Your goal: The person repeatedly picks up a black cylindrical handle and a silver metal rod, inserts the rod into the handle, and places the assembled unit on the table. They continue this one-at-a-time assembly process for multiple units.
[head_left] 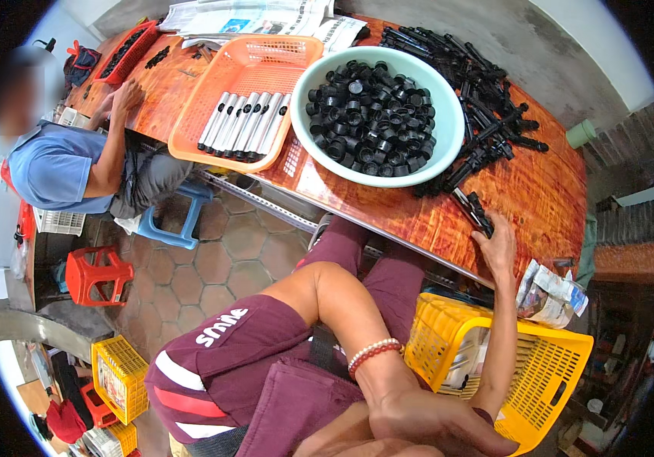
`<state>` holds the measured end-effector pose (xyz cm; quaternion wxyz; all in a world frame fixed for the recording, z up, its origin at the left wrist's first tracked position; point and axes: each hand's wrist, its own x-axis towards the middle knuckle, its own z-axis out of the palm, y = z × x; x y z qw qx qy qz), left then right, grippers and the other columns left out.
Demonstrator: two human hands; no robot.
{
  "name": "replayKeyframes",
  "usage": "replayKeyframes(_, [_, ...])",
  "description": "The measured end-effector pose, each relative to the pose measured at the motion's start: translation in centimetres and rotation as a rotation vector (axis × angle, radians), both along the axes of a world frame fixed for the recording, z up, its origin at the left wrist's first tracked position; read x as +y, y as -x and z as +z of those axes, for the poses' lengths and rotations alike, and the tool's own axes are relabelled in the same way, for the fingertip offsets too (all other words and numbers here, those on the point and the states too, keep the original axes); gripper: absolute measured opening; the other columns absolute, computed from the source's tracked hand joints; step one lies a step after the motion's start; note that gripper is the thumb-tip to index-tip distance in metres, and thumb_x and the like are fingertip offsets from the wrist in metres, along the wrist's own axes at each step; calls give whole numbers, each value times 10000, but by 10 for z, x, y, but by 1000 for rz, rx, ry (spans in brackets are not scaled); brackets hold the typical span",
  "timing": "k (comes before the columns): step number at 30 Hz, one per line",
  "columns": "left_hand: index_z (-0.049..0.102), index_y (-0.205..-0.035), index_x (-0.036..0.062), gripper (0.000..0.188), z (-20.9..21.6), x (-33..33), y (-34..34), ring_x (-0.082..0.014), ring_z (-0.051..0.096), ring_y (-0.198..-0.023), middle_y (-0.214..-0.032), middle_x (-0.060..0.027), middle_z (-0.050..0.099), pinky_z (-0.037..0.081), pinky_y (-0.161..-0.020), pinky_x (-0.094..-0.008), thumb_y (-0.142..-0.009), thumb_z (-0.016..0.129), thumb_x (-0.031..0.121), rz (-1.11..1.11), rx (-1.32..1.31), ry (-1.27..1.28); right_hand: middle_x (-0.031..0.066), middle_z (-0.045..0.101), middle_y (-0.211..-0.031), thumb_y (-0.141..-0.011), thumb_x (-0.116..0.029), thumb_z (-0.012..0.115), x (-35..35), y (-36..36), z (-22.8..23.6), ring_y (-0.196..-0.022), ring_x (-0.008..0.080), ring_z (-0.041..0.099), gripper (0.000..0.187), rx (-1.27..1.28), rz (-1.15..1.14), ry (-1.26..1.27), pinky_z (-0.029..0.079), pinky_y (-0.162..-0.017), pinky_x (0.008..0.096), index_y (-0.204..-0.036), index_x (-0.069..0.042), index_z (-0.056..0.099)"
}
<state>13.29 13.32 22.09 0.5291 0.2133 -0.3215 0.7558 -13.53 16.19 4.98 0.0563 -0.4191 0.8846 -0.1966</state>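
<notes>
My right hand (498,245) rests at the table's front edge, thumb and fingers closed about the near end of a black tubular part (481,216). A short silver tube (461,199) lies against that part. My left hand (426,420), with a red and a white beaded bracelet at the wrist, is raised close to the camera. Its thumb is stretched out and nothing shows in it; the lower edge cuts off part of its fingers. Ahead stands a pale green basin (455,145) full of black caps (376,114). Black tubular parts (487,114) are heaped right of it.
An orange basket (266,49) holds several silver tubes (245,122) on the glossy wooden table (388,213). Newspapers (258,17) lie behind it. A yellow basket (548,381) stands by my right arm. A co-worker (60,164) sits at left, near blue (174,221) and red stools (98,274).
</notes>
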Motion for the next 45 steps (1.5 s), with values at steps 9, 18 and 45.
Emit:
replayKeyframes(9, [81,-1476,37,714,-31,-1,9,-256,396,-1313,-1491,-138,301,357,-1064,-397,-986,276,518,409,397,-33,210,658,-860,-669,-167,740,7,1,13,-826,366,640,366,-117,-53,-70,490,-723,424,-976,15,658])
replayKeyframes(18, [390,-1307,32,557,-118,-117,40,-246,619,-929,-1078,-140,576,511,-855,-428,-941,476,442,1163,16,963,-19,586,-754,-718,-208,803,34,-58,53,-643,62,523,436,-895,-207,414,423,-580,215,-1036,32,624])
replayKeyframes(45, [515,-1118,38,331,-149,-147,105,-178,550,-787,-870,-60,536,485,-812,-378,-998,404,326,1435,-274,911,11,471,-720,-1008,-311,404,32,-144,60,-508,61,417,346,-1249,-90,612,353,-461,188,-1171,-11,459])
